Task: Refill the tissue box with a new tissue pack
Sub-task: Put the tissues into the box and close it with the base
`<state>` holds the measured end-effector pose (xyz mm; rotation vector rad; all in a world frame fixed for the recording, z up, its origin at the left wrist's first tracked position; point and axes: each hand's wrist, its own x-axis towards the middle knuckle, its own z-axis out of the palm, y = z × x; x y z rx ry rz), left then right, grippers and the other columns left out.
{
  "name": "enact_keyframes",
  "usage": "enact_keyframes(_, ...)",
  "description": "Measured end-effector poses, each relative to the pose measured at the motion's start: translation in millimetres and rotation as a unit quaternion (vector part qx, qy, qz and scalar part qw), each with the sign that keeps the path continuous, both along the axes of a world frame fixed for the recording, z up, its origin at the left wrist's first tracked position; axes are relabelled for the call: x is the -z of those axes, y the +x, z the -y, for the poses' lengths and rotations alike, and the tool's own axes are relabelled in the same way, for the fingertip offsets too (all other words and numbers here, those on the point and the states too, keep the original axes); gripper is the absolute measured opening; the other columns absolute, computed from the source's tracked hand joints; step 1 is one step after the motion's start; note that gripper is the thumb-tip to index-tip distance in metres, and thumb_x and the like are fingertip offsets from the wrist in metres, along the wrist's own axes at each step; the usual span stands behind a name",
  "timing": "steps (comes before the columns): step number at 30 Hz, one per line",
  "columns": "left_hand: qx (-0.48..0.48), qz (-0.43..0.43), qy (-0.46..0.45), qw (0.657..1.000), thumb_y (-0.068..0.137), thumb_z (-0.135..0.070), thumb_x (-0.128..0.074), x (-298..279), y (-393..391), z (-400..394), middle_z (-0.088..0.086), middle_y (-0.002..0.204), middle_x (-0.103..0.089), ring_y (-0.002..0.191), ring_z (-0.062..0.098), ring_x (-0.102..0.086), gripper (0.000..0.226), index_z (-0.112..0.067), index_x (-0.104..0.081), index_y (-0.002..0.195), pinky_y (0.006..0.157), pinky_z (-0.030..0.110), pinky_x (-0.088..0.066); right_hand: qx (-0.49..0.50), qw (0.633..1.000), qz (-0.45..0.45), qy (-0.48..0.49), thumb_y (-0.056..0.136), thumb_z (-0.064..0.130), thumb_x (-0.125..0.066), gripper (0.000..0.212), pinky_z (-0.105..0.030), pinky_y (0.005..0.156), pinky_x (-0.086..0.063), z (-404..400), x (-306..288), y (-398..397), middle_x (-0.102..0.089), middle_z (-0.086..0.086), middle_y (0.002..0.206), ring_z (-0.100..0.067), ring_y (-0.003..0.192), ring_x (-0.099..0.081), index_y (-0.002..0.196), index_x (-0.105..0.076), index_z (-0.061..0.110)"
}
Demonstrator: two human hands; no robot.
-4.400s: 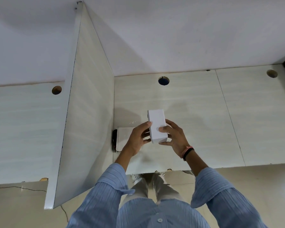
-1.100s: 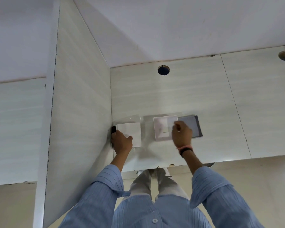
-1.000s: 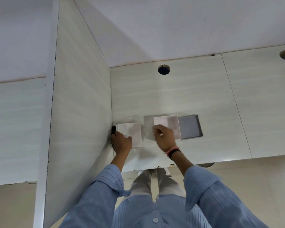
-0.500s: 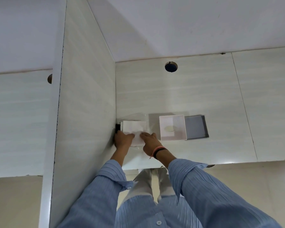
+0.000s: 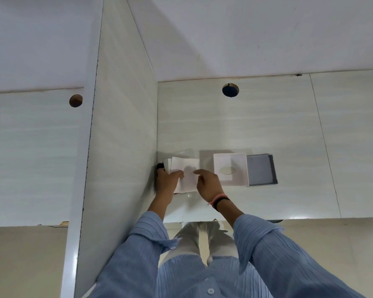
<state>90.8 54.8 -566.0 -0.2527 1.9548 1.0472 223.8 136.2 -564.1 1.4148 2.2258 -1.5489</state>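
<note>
A white tissue pack [image 5: 186,168] in clear wrapping lies on the desk against the divider. My left hand [image 5: 167,182] grips its left side and my right hand [image 5: 208,183] holds its right edge, thumbs on top. To the right lies the white tissue box cover [image 5: 230,168], open side up, with an oval slot in its floor. Touching it on the right is the grey box base [image 5: 261,169].
An upright divider panel [image 5: 121,147] stands close on the left of the pack. A round cable hole [image 5: 230,90] sits at the back of the desk [image 5: 289,125]. A small dark object [image 5: 160,166] is wedged between pack and divider.
The white box came apart: cover and grey base now lie on the desk. My right hand left the cover and moved left onto the tissue pack, joining my left hand.
</note>
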Motion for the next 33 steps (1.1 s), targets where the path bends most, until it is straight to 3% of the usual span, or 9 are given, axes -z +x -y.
enact_keyframes(4, -0.031, 0.053, 0.075, 0.995, 0.051, -0.018, -0.082, -14.0, 3.5, 2.1, 0.016, 0.108, -0.072, 0.098, 0.043, -0.068, 0.057, -0.016, -0.069, 0.107, 0.067, 0.07, -0.058, 0.213, 0.972, -0.091, 0.038, 0.098, 0.013, -0.051, 0.022, -0.032, 0.081, -0.055, -18.5, -12.6, 4.3, -0.076, -0.015, 0.096, -0.028, 0.083, -0.069, 0.102, -0.072, 0.007)
enact_keyframes(6, -0.007, 0.068, 0.123, 0.99, 0.055, -0.017, -0.082, -23.9, 8.9, 1.4, 0.011, 0.099, -0.074, 0.099, 0.039, -0.068, 0.039, -0.017, -0.074, 0.093, 0.085, 0.063, -0.057, 0.313, 0.944, -0.101, -0.015, 0.094, 0.03, -0.051, 0.024, -0.044, 0.084, -0.059, -30.5, -15.5, 6.8, -0.076, -0.01, 0.089, -0.029, 0.082, -0.07, 0.09, -0.071, 0.018)
enact_keyframes(8, 0.025, 0.093, 0.171, 0.981, 0.06, -0.012, -0.079, -37.5, 17.1, -1.7, 0.006, 0.087, -0.073, 0.093, 0.032, -0.068, 0.02, -0.019, -0.075, 0.079, 0.086, 0.047, -0.053, 0.383, 0.908, -0.116, -0.123, 0.097, 0.036, -0.052, 0.027, -0.045, 0.087, -0.058, -42.1, -18.0, 7.9, -0.074, -0.011, 0.092, -0.03, 0.087, -0.069, 0.092, -0.07, 0.016)
enact_keyframes(11, 0.059, 0.156, 0.223, 0.961, 0.067, -0.007, -0.072, -55.6, 28.7, -7.4, 0.001, 0.08, -0.074, 0.079, 0.022, -0.071, 0.017, -0.02, -0.076, 0.077, 0.071, 0.031, -0.054, 0.358, 0.891, -0.1, -0.259, 0.097, 0.056, -0.048, 0.05, -0.041, 0.084, -0.053, -54.5, -20.0, 15.3, -0.074, -0.017, 0.101, -0.028, 0.089, -0.067, 0.102, -0.071, 0.012)
enact_keyframes(14, 0.063, 0.206, 0.261, 0.941, 0.068, -0.006, -0.071, -60.6, 32.1, -9.4, 0.002, 0.082, -0.071, 0.08, 0.022, -0.07, 0.021, -0.019, -0.077, 0.083, 0.072, 0.031, -0.053, 0.34, 0.847, -0.132, -0.386, 0.089, 0.073, -0.049, 0.062, -0.043, 0.083, -0.054, -59.2, -19.8, 27.4, -0.073, -0.014, 0.102, -0.031, 0.089, -0.068, 0.102, -0.076, 0.019)
enact_keyframes(19, 0.059, 0.219, 0.286, 0.931, 0.07, -0.006, -0.067, -62.7, 29.6, -10.5, 0.002, 0.084, -0.074, 0.08, 0.021, -0.072, 0.025, -0.021, -0.08, 0.085, 0.069, 0.031, -0.056, 0.318, 0.794, -0.189, -0.482, 0.092, 0.073, -0.043, 0.074, -0.04, 0.08, -0.058, -60.1, -32.5, 37.6, -0.075, -0.014, 0.105, -0.031, 0.092, -0.071, 0.12, -0.072, 0.01)
enact_keyframes(25, 0.075, 0.145, 0.245, 0.956, 0.071, -0.016, -0.076, -54.7, 29.8, -9.1, 0.002, 0.101, -0.076, 0.096, 0.021, -0.072, 0.048, -0.016, -0.068, 0.119, 0.074, 0.033, -0.058, 0.244, 0.848, -0.181, -0.434, 0.09, 0.077, -0.041, 0.082, -0.053, 0.107, -0.048, -53.6, -39.6, 34.4, -0.069, -0.017, 0.13, -0.036, 0.119, -0.065, 0.135, -0.065, 0.013)
enact_keyframes(29, 0.047, 0.123, 0.2, 0.971, 0.073, -0.045, -0.079, -44.2, 35.5, -6.9, 0.004, 0.124, -0.071, 0.119, 0.026, -0.064, 0.065, -0.023, -0.058, 0.131, 0.102, 0.048, -0.052, 0.215, 0.871, -0.2, -0.395, 0.089, 0.073, -0.051, 0.069, -0.052, 0.111, -0.045, -42.8, -42.0, 32.3, -0.067, -0.008, 0.136, -0.03, 0.128, -0.061, 0.139, -0.06, 0.025)
enact_keyframes(33, 0.039, 0.117, 0.189, 0.974, 0.094, -0.072, -0.045, -39.5, 35.0, -7.9, -0.004, 0.117, -0.074, 0.11, 0.015, -0.069, 0.055, -0.031, -0.065, 0.124, 0.094, 0.039, -0.056, 0.192, 0.911, -0.195, -0.309, 0.09, 0.049, -0.068, 0.045, -0.054, 0.113, -0.042, -37.6, -37.6, 36.0, -0.074, -0.005, 0.123, -0.027, 0.12, -0.065, 0.123, -0.071, 0.02)
